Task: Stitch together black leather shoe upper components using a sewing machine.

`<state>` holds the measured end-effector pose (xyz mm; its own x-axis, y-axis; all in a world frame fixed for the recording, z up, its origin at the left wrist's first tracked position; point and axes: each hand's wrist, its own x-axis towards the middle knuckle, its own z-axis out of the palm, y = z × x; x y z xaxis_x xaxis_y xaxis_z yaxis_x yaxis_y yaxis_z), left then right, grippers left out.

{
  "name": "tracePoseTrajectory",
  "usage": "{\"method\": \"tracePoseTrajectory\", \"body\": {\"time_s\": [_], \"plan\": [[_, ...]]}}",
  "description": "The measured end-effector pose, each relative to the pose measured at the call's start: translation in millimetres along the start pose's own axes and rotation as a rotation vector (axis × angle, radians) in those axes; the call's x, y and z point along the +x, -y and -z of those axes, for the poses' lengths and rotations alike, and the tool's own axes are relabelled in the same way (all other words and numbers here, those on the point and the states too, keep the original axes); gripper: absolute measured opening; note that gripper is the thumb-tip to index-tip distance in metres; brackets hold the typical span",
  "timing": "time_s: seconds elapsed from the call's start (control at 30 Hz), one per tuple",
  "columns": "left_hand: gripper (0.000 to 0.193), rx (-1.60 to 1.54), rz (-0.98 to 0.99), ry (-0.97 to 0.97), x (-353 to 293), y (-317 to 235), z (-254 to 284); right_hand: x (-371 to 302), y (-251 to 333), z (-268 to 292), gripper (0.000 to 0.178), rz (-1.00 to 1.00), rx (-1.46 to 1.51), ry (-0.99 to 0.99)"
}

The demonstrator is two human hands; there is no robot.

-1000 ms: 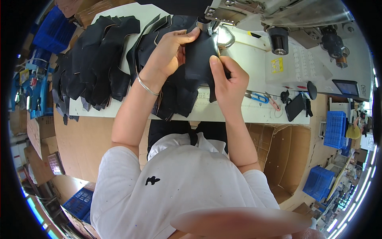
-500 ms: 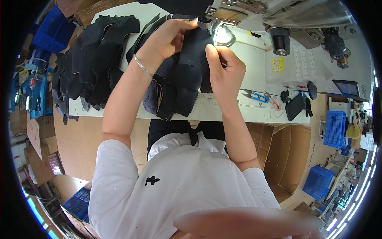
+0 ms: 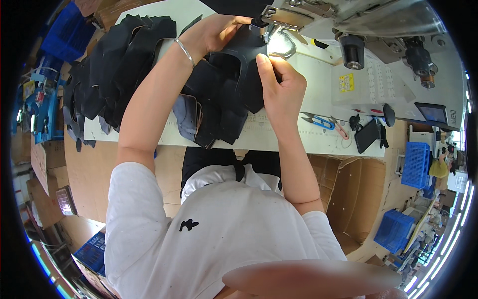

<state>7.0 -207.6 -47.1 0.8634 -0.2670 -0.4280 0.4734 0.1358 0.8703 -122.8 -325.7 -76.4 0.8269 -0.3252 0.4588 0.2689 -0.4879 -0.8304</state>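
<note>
A black fabric piece (image 3: 247, 52) lies under the needle area of a sewing machine (image 3: 291, 19), where a lamp throws a bright spot. My right hand (image 3: 284, 82) pinches its right edge between thumb and fingers, just in front of the needle. On the far left side of the piece, my left hand (image 3: 219, 34) grips it with curled fingers, the tips partly hidden beside the machine head. More black fabric pieces (image 3: 211, 117) hang together toward the table's front edge, some showing a grey underside.
A large heap of black fabric pieces (image 3: 119, 70) covers the table's left part. To the right lie blue-handled thread snips (image 3: 323, 122), pink-handled scissors (image 3: 342, 131) and a black phone (image 3: 367, 135). An open cardboard box (image 3: 356, 204) stands below the table's right front edge.
My left hand has moved slightly up and away, and the fabric has turned and shifted under the machine. My right hand stays nearly in place at the needle.
</note>
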Motion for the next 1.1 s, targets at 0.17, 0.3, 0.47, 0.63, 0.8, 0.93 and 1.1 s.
{"method": "tracePoseTrajectory", "body": {"time_s": [0.17,0.3,0.47,0.63,0.8,0.93,1.1], "plan": [[0.043,0.123,-0.076,0.246,12.0,16.9,15.9,4.5,0.1,4.9,0.026,0.013,-0.048,0.039],[0.059,-0.090,-0.067,0.225,-45.9,53.2,20.1,7.7,-2.3,7.1,0.027,0.061,-0.025,0.031],[0.037,-0.231,-0.128,0.256,-100.9,81.9,-19.4,0.8,-10.4,23.7,0.020,0.035,-0.074,0.065],[0.027,-0.186,-0.212,0.308,-97.3,86.1,-22.1,20.5,-10.3,34.9,0.029,0.249,-0.040,-0.343],[0.029,-0.216,-0.227,0.302,-101.4,85.7,-22.2,23.6,-33.7,35.4,0.024,0.249,-0.217,-0.273],[0.025,-0.208,-0.228,0.283,-102.3,88.2,-28.0,26.5,-45.9,33.0,0.019,0.197,-0.162,-0.269],[0.024,-0.173,-0.288,0.246,-101.4,91.2,-34.7,23.2,-52.6,34.1,0.023,0.205,-0.072,-0.247]]}}
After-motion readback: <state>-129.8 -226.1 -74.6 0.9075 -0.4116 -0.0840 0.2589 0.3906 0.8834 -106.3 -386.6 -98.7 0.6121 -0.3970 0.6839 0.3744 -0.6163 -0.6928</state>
